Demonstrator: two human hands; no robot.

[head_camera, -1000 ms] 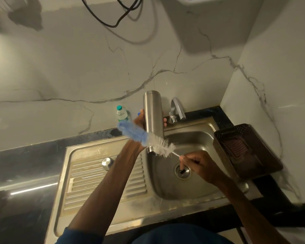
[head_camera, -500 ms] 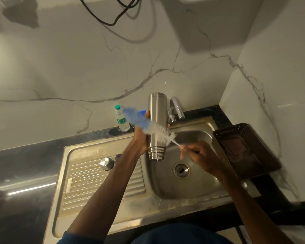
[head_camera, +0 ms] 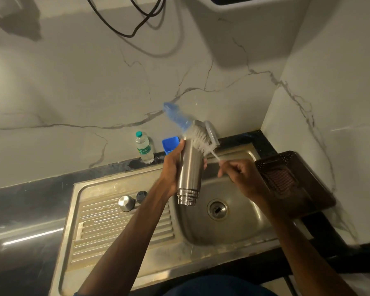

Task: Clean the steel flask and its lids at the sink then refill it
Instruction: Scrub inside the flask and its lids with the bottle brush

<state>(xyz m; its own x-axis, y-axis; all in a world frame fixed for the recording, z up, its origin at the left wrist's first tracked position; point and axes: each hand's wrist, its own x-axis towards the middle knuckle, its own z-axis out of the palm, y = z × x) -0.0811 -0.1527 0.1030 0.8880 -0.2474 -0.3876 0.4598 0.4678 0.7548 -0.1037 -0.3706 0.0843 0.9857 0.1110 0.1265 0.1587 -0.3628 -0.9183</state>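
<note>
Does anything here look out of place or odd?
Nothing looks spilled or damaged. The flask is upside down in the left hand, mouth toward the sink, while a brush in the right hand scrubs its outside; that seems deliberate.

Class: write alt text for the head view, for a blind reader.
The left hand holds a steel flask over the sink while the right hand holds a bottle brush against it. Two lids lie on the drainboard.

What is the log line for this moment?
left hand holds flask mouth-down over sink | right hand holds brush against flask | lids on drainboard
</note>
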